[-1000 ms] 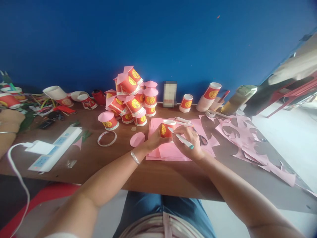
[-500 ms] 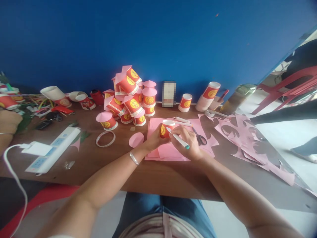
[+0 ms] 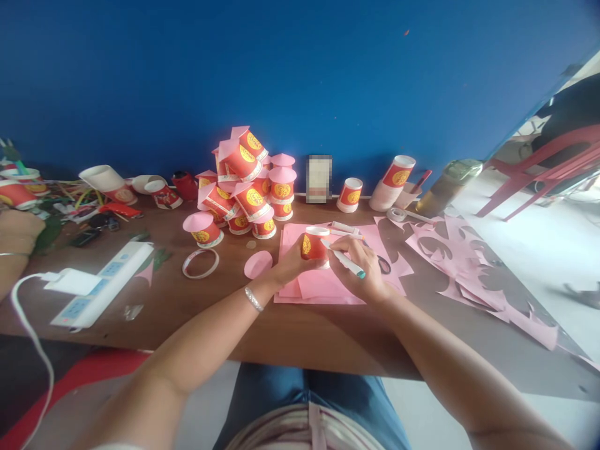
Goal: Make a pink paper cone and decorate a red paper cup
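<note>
A red paper cup (image 3: 315, 245) with a yellow print and white rim is gripped by my left hand (image 3: 294, 265), just over the pink paper sheets (image 3: 323, 294). In my right hand (image 3: 360, 265) is a white marker (image 3: 345, 262) with a green end, its tip close to the cup's right side; whether it touches I cannot tell. Partly hidden behind my right hand lie scissors (image 3: 384, 265). Two more markers (image 3: 344, 232) rest on the far part of the sheets. Left of them is a pink paper disc (image 3: 257, 265).
Cups with pink cone tops (image 3: 248, 200) are piled at the back left. Paper offcuts (image 3: 469, 269) lie right, near a tape roll (image 3: 396, 214) and bottle (image 3: 450, 184). A power strip (image 3: 103, 284) and tape ring (image 3: 200, 263) are left, with another person's hand (image 3: 19, 240) beyond.
My right hand and the marker have shifted slightly right and down. The cup is now more upright, showing more of its plain red side.
</note>
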Demonstrator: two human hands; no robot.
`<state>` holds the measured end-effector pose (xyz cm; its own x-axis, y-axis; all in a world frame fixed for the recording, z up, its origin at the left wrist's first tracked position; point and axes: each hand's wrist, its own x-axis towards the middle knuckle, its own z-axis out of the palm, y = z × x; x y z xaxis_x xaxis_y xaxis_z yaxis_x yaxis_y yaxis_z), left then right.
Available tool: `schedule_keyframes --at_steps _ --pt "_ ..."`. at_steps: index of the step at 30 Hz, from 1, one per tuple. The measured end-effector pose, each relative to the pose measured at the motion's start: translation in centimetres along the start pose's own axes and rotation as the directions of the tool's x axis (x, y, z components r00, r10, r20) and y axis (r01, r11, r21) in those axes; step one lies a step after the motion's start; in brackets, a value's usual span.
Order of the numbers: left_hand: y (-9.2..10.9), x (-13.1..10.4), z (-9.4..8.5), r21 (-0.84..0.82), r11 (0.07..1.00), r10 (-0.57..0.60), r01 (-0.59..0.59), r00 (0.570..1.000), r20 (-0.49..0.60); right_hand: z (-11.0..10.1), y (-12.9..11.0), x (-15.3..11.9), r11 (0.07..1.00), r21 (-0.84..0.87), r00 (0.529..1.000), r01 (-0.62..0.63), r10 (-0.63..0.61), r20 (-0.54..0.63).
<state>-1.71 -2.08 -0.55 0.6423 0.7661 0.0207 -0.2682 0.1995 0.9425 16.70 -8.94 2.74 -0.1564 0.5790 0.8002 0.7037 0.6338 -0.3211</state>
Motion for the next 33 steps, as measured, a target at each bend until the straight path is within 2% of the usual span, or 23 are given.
schedule_keyframes --at_steps 6,9,13,22,33 --pt "0.4 -0.3 0.1 0.120 0.992 0.027 -0.032 0.999 0.045 -0.6 -0.5 0.5 1.000 0.013 1.000 0.009 -0.009 -0.015" --pt "1.0 -0.6 0.3 0.131 0.991 -0.012 0.007 0.999 0.030 -0.8 -0.5 0.6 1.000 0.008 1.000 0.002 -0.002 -0.011" --pt "1.6 -0.9 0.5 0.147 0.988 -0.050 0.045 0.998 0.033 -0.6 -0.2 0.5 1.000 -0.001 0.998 0.012 -0.012 -0.066" --pt "1.9 -0.7 0.7 0.131 0.991 -0.010 0.001 0.997 0.072 -0.7 -0.2 0.6 0.999 -0.011 0.997 -0.051 0.051 -0.059" --pt "1.6 -0.6 0.3 0.075 0.997 0.001 -0.009 0.994 0.108 -0.6 -0.1 0.6 0.998 0.024 0.997 -0.053 0.055 -0.061"
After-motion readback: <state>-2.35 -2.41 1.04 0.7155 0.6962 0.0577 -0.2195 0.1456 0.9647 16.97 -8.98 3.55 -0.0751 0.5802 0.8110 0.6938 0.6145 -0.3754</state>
